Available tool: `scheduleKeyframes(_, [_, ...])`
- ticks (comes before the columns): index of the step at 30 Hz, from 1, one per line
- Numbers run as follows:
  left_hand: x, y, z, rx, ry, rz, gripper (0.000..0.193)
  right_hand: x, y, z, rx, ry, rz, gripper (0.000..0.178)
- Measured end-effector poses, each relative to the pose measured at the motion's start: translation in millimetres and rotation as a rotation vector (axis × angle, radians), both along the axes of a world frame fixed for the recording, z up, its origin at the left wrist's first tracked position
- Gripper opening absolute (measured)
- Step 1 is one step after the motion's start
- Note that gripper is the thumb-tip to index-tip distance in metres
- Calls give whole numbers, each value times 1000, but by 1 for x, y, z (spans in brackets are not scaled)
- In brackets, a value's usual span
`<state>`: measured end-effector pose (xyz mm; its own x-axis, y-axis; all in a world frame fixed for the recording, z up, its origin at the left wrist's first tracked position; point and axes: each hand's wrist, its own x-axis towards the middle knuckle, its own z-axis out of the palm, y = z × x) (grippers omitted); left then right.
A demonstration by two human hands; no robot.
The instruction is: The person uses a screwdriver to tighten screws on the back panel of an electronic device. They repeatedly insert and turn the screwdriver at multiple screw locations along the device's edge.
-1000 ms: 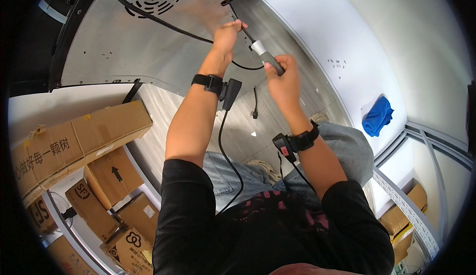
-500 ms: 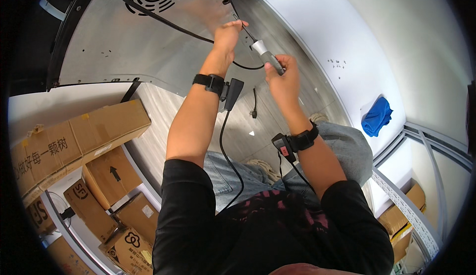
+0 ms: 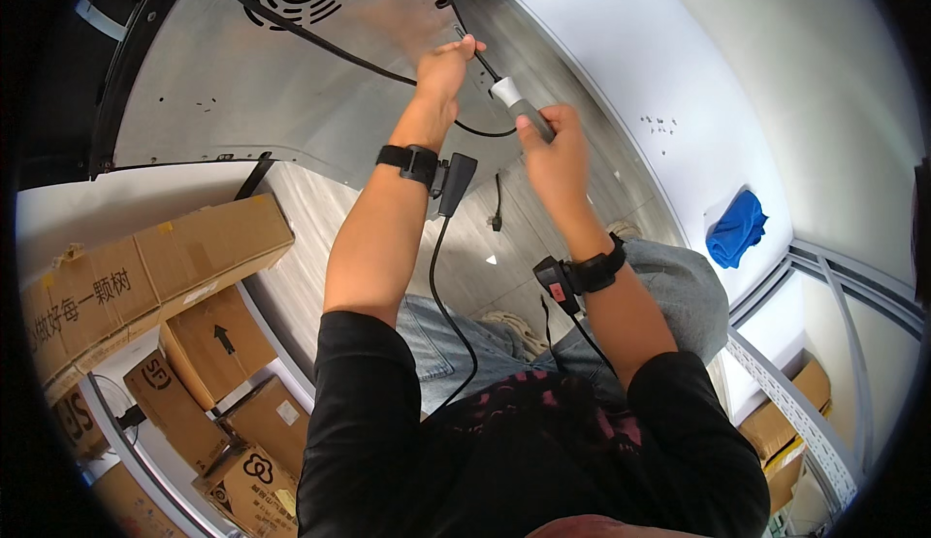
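My right hand [image 3: 557, 155] is closed around the grey handle of a screwdriver [image 3: 524, 109] with a white collar and a long dark shaft. The shaft runs up and left to the edge of a large grey metal panel [image 3: 291, 101]. Beside that edge, my left hand [image 3: 448, 70] has its fingertips pinched at the shaft, close to the panel. The fingers hide part of the shaft, and where its tip sits is hard to make out. A black cable [image 3: 330, 46] crosses the panel and passes behind my left hand.
Several small screws [image 3: 659, 125] lie on a white surface at the right, with a blue cloth [image 3: 737, 228] nearby. A short black cord with a plug [image 3: 497, 210] lies on the floor. Cardboard boxes [image 3: 160, 257] stack up at the left. A metal frame [image 3: 795, 407] stands at lower right.
My right hand has turned slightly on the screwdriver handle, its fingers shifting a little. The left hand stays at almost the same spot, with its fingertips moved slightly.
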<state>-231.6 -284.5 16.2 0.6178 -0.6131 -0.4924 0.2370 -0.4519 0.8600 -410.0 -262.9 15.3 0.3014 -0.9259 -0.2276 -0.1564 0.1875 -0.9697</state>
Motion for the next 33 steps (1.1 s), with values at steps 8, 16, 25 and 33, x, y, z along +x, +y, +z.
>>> scheduleKeyframes(8, [11, 2, -7, -68, 55, -55, 20, -6, -15, -6, 277, -163, 82, 32])
scheduleKeyframes(16, [11, 5, -2, -77, 60, -37, 18, -6, -17, 10, 554, -197, 29, 32])
scheduleKeyframes(25, [22, 3, -13, -136, 85, -65, 16, 4, -9, -14, 91, -33, -3, 32])
scheduleKeyframes(33, [21, 4, -3, -55, 113, -46, 18, -4, -15, 12, 536, -219, 138, 37])
